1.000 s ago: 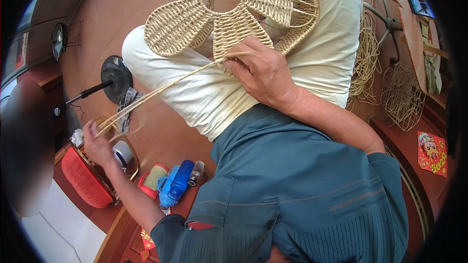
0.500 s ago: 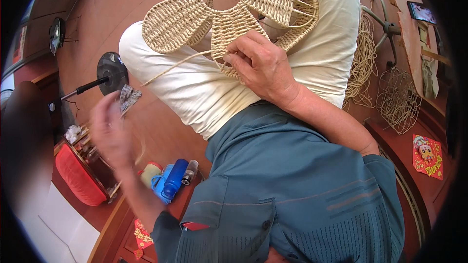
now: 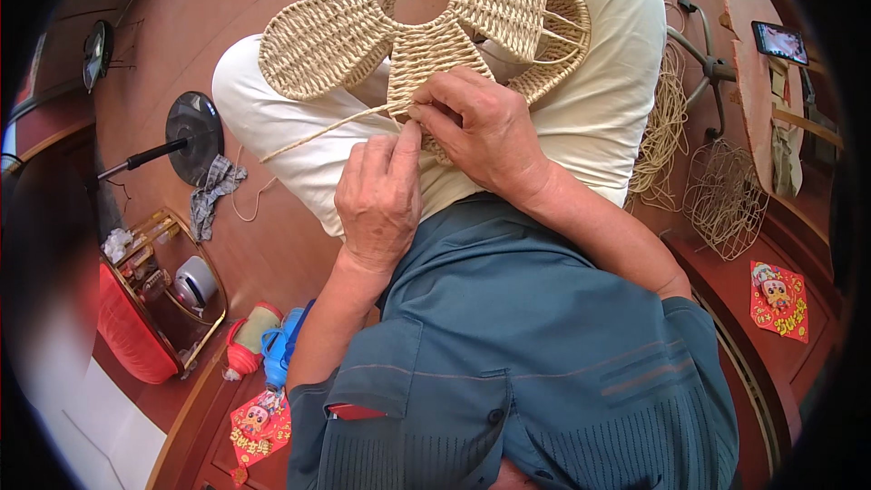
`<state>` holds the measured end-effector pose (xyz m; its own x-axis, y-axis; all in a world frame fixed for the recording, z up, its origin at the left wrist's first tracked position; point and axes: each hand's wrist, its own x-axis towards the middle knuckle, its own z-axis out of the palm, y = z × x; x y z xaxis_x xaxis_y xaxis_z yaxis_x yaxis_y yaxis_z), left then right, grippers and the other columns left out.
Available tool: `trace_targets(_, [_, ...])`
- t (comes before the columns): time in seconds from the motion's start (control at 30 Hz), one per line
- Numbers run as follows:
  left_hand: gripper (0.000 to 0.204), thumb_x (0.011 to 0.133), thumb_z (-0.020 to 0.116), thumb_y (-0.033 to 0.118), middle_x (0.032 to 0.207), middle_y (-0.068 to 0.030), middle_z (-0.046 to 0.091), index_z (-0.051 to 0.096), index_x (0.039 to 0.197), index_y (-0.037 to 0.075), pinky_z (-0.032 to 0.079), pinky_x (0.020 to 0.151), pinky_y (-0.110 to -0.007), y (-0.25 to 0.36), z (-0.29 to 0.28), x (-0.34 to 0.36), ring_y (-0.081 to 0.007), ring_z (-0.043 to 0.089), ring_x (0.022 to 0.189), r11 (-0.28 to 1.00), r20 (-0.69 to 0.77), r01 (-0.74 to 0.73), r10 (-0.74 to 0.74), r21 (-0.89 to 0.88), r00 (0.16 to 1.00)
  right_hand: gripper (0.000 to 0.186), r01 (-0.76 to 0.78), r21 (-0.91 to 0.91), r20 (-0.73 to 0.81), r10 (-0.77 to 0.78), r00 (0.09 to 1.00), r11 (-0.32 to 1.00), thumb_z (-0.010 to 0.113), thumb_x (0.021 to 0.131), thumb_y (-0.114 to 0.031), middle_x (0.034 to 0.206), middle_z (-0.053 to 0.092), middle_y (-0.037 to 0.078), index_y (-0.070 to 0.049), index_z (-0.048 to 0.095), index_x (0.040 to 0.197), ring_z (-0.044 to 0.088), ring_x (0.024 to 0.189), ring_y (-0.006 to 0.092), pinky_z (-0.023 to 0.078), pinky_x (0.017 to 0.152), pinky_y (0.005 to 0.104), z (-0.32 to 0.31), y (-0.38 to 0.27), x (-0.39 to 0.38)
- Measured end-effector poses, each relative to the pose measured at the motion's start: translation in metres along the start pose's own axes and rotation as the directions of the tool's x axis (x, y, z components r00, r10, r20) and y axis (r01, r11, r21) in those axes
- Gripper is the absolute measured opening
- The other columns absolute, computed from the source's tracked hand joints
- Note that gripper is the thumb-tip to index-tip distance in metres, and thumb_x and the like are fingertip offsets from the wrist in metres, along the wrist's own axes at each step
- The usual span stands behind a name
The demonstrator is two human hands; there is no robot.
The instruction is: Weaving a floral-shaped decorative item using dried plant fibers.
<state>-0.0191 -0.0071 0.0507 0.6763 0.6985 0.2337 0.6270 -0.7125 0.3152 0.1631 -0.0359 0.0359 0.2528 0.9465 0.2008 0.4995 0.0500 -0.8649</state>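
Note:
A flower-shaped woven straw piece (image 3: 331, 45), with a round opening at its centre, rests across my lap. My right hand (image 3: 490, 132) is closed on the lower end of the petal nearest me, thumb and forefinger pinched at its edge. Beside that thumb, my left hand (image 3: 379, 200) reaches its fingertips to the same edge, fingers drawn together; what they pinch is hidden. From this petal end a twisted straw cord (image 3: 313, 138) runs out leftward over my thigh. Bare wires show between the right petal and the woven rim (image 3: 581, 32) behind it.
Bundled straw cord (image 3: 660, 141) and a wire frame (image 3: 726, 200) lie on the floor at right, near a wooden board (image 3: 746, 82) with a phone (image 3: 780, 42). At left are a round black base (image 3: 192, 141), a crumpled cloth (image 3: 214, 195), a red-cushioned stool (image 3: 136, 327) and blue bottles (image 3: 279, 345).
My left hand has come from the far left over to the petal end, beside my right hand. The crumpled cloth now shows uncovered. My right hand keeps its grip.

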Motion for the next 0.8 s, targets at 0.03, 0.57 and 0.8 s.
trace_targets(0.03, [0.034, 0.095, 0.072, -0.002, 0.096, -0.0112, 0.071, 0.073, 0.127, 0.008, 0.055, 0.075, -0.043, 0.002, -0.001, -0.001, -0.031, 0.068, 0.088, 1.0, 0.002, -0.002, 0.002, -0.002, 1.0, 0.009, -0.003, -0.001, -0.002, 0.003, 1.0, 1.0, 0.075, 0.097, -0.013, 0.092, 0.071, 0.012, -0.005, 0.072, 0.101, 0.072, 0.087, 0.0354, 0.059, 0.076, 0.0456, 0.0, 0.0, 0.0])
trace_targets(0.57, [0.044, 0.112, 0.059, 0.017, 0.066, -0.0014, 0.062, 0.05, 0.151, -0.002, 0.037, 0.044, -0.025, 0.016, -0.015, 0.021, -0.007, 0.047, 0.048, 0.192, 0.722, 0.786, -0.313, -0.588, 0.617, 0.008, 0.041, -0.227, 0.091, -0.02, 0.996, 0.973, 0.072, 0.097, -0.008, 0.096, 0.066, 0.013, -0.005, 0.07, 0.105, 0.072, 0.086, 0.0355, 0.06, 0.074, 0.0458, -0.024, -0.007, -0.018])
trace_targets(0.8, [0.045, 0.112, 0.059, 0.018, 0.067, -0.0026, 0.063, 0.049, 0.152, 0.0, 0.035, 0.041, -0.023, 0.021, -0.01, 0.018, -0.0055, 0.046, 0.046, 0.044, 0.741, 0.79, -0.319, -0.611, 0.591, 0.009, 0.028, -0.338, 0.227, 0.052, 0.972, 0.941, 0.067, 0.1, -0.012, 0.093, 0.069, 0.016, -0.005, 0.07, 0.101, 0.073, 0.088, 0.0374, 0.06, 0.075, 0.0479, -0.024, -0.004, -0.019])
